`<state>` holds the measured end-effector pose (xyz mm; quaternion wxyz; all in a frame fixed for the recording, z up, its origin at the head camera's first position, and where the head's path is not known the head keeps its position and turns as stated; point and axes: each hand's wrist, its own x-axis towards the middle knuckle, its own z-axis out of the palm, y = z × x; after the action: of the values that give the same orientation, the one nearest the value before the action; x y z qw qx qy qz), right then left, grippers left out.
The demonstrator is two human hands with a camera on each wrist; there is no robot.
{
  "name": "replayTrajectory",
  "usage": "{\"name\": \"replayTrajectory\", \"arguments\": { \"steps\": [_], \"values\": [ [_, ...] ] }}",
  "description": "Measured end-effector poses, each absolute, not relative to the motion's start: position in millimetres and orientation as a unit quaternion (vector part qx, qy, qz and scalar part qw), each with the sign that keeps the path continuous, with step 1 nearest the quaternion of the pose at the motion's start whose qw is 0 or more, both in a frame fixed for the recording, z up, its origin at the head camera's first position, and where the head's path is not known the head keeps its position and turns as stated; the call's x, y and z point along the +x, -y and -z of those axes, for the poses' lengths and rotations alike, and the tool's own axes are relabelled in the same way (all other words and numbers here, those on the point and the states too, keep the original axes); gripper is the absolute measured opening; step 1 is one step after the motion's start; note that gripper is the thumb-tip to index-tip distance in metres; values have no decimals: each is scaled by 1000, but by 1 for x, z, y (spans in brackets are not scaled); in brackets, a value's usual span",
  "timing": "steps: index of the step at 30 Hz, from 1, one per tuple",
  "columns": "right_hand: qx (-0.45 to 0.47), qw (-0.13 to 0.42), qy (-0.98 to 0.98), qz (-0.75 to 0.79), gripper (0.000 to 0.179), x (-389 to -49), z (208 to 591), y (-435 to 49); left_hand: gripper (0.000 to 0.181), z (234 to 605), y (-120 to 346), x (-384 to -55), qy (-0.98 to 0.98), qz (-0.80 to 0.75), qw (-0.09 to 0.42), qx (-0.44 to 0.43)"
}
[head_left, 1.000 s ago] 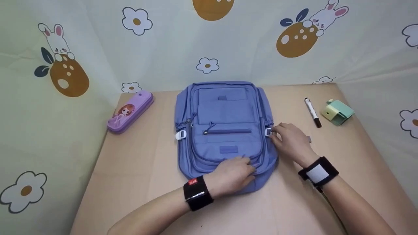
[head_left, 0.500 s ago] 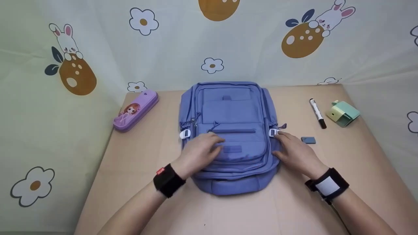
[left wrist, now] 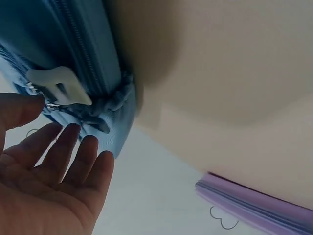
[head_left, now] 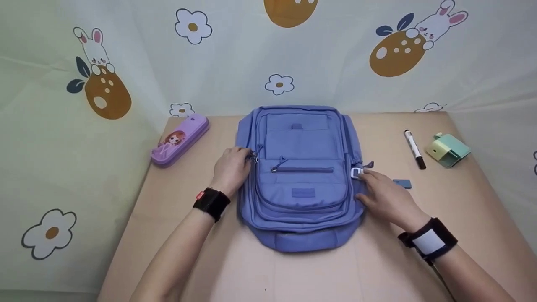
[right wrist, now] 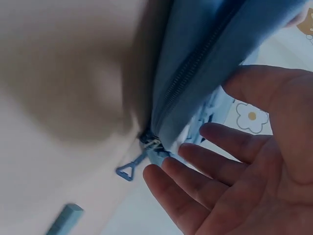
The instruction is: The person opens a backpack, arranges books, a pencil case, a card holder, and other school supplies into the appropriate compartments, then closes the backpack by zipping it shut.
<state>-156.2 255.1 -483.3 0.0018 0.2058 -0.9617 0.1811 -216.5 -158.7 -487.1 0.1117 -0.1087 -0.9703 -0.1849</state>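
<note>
A blue-purple backpack (head_left: 302, 142) lies front side up on the cardboard-coloured tabletop. My left hand (head_left: 232, 170) is at its left side, beside metal zipper pulls (head_left: 253, 157). In the left wrist view, the fingers and thumb of the left hand (left wrist: 58, 181) are apart, near a white buckle (left wrist: 59, 84) and the zipper. My right hand (head_left: 388, 197) rests along the bag's right side, by the other white buckle (head_left: 357, 173). Seen from the right wrist, its fingers (right wrist: 195, 171) spread loosely near a zipper end with a triangular pull (right wrist: 126, 171).
A purple pencil case (head_left: 180, 140) lies at the back left. On the right are a marker (head_left: 414, 149), a green and yellow folded case-like item (head_left: 448, 150) and a small blue-grey block (head_left: 402, 183). A patterned curtain (head_left: 235, 54) stands behind the table.
My left hand has moved from the bag's lower front, across its front panel, to the zipper pulls on its left side. The right hand has loosened from the right buckle and stays beside it.
</note>
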Motion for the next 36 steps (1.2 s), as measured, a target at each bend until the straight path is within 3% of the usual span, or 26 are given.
{"name": "replayTrajectory", "arguments": {
  "steps": [10, 16, 23, 36],
  "values": [
    [317, 80, 937, -123, 43, -172, 430, -186, 17, 494, 156, -224, 973, 156, 131, -105],
    [380, 26, 923, -61, 40, -193, 416, -117, 14, 497, 159, -223, 971, 144, 155, -112],
    [386, -17, 922, -23, 38, -230, 423, -61, 10, 498, 160, -226, 961, 157, 178, -140],
    [376, -75, 923, -21, 47, -265, 453, -23, 7, 498, 166, -228, 948, 198, 202, -148]
  ]
}}
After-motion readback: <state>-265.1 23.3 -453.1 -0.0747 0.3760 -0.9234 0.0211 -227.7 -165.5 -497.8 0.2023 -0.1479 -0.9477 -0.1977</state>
